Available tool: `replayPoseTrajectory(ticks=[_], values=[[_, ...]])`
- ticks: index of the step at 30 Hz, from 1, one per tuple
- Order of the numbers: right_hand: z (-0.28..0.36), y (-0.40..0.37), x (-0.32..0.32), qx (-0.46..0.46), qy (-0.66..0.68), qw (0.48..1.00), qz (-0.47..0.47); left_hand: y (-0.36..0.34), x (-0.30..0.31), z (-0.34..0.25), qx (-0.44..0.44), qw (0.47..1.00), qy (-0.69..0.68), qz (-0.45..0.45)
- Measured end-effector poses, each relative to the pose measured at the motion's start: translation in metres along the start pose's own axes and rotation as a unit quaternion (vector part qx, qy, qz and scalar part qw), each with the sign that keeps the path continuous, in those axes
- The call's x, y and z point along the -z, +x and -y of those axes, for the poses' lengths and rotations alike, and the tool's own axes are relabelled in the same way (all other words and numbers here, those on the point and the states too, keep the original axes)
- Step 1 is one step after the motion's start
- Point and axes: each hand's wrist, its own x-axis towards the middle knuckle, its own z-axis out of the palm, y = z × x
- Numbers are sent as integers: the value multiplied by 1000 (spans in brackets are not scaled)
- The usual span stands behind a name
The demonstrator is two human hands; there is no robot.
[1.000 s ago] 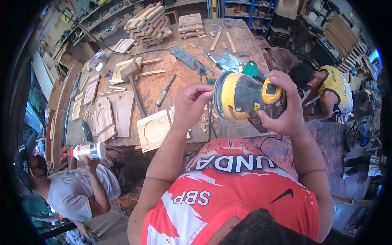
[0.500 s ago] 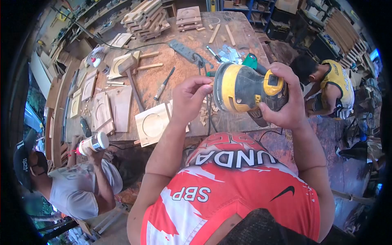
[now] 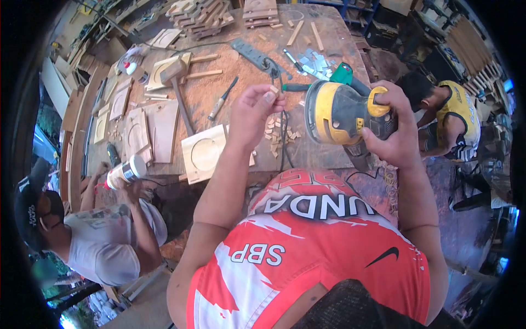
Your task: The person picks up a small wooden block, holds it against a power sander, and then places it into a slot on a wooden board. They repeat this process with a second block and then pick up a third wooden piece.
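Observation:
My right hand (image 3: 395,129) is wrapped round a yellow and black orbital sander (image 3: 342,112), its round pad facing left. Between the thumb and fingertips of my left hand (image 3: 253,112) is a small wood block (image 3: 275,90), apart from the pad. Several similar wood pieces (image 3: 278,136) lie on the bench below, beside a dark cord. Under my left forearm is a pale square board (image 3: 204,154) with a round recess.
On the dusty workbench (image 3: 323,156) are a chisel (image 3: 223,98), a mallet (image 3: 176,77), a power strip (image 3: 253,56) and stacked wood frames (image 3: 200,16). A co-worker at left holds a white bottle (image 3: 125,171); another person (image 3: 455,112) bends at right.
The sander in my right hand has moved right, away from my left hand. My left hand has risen slightly, and the wood block in its fingertips now shows clearly.

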Motion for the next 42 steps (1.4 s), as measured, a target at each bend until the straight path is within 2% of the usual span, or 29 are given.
replayPoseTrajectory(ticks=[1, 3, 5, 7, 11, 13, 15, 17, 19, 21, 22, 23, 26, 27, 29, 30, 32, 33, 36, 39, 40, 42], values=[[0, -2, 0, -23, -2, 1000, 5, -2, 9, 2, 2, 1000, -1, -11], [-2, -10, -3, -107, -10, 994, 11, -10, 41, 3, 18, 996, 83, -12], [-6, -16, -6, -139, -61, 986, 63, -29, 94, 12, -42, 933, 354, -46], [-21, -27, -16, -133, -56, 985, 92, -57, 135, 5, -34, 848, 526, -57], [-58, -53, -36, -194, -99, 963, 159, -101, 184, 27, 2, 804, 591, -57], [-68, -61, -44, -192, -107, 961, 168, -110, 183, 31, 4, 740, 673, 7], [-76, -63, -49, -193, -122, 956, 185, -112, 180, 33, 36, 733, 679, 0], [-80, -64, -53, -190, -137, 952, 199, -110, 176, 34, 23, 694, 719, 17], [-83, -65, -55, -183, -135, 954, 197, -109, 179, 41, 1, 704, 710, -6], [-83, -65, -58, -178, -130, 955, 200, -104, 181, 43, 24, 686, 727, 11], [-83, -64, -58, -175, -126, 956, 198, -100, 182, 42, 66, 690, 721, 6], [-84, -64, -59, -169, -127, 956, 203, -96, 182, 41, 67, 692, 718, -1], [-88, -65, -62, -153, -135, 956, 209, -82, 185, 44, 123, 641, 756, 53], [-91, -66, -62, -156, -125, 958, 207, -73, 187, 44, 124, 643, 754, 45], [-95, -66, -64, -152, -113, 959, 212, -55, 185, 41, 198, 599, 765, 128], [-95, -65, -64, -153, -114, 958, 213, -50, 181, 39, 199, 602, 764, 119], [-93, -64, -66, -159, -123, 955, 216, -41, 174, 33, 212, 522, 797, 217], [-93, -64, -66, -151, -122, 956, 221, -37, 175, 31, 213, 526, 797, 209], [-96, -66, -69, -158, -142, 949, 234, -30, 189, 29, 222, 586, 715, 310], [-101, -66, -70, -119, -133, 956, 234, -26, 194, 28, 202, 587, 721, 308], [-100, -65, -70, -127, -134, 952, 243, -23, 195, 25, 197, 577, 732, 302], [-98, -62, -70, -126, -136, 948, 257, -21, 200, 18, 173, 590, 737, 280]])
